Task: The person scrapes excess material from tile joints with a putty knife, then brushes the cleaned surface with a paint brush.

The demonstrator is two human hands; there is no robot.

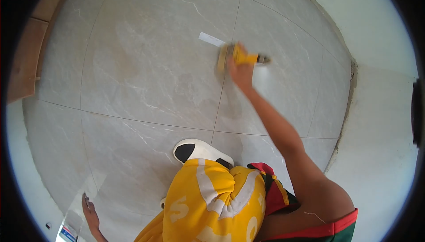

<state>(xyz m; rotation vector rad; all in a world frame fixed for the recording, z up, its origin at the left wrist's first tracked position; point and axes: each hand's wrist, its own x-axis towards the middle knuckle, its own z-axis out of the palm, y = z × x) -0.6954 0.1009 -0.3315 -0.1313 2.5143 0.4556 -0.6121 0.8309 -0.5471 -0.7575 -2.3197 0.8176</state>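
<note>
My right hand (240, 71) is wrapped around a yellow cordless drill (246, 57), low over the grey tiled floor (150, 69). The dark chuck (264, 59) points right, and the broad base on the left is blurred. A flat white strip (211, 39) lies on the tiles just beyond the drill's base, its near end close to it. Far off at the lower left, my left hand (90, 214) reaches out over the floor with its fingers stretched and a gap beside the thumb. Near it is a white box or packet with a blue and red label (68, 233).
My knees in yellow trousers (195, 202) and a white shoe with black patches (201, 150) fill the lower middle. A pale wall (380, 104) with a rough lower edge bounds the right side. Brown wooden panels (28, 60) stand at the left.
</note>
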